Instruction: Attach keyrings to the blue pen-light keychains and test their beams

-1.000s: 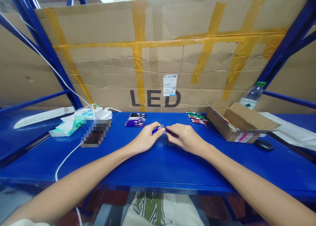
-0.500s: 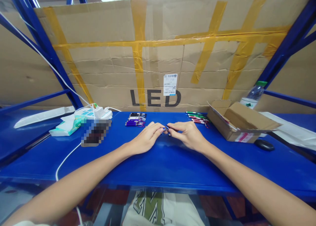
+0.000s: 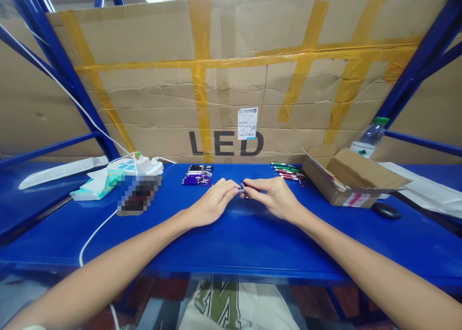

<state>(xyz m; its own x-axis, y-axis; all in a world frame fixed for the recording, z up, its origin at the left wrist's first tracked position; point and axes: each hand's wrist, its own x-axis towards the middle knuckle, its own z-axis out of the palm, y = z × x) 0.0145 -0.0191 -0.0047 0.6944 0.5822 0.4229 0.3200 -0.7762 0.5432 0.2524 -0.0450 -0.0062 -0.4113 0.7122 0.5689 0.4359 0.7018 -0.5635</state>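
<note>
Centrally, small keychain light (image 3: 243,190) lies crosswise; left hand (image 3: 212,202) pinches one end, right hand (image 3: 276,197) other, equally near.

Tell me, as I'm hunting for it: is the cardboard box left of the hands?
No, the box sits to the right of the right hand, by the bottle.
</note>
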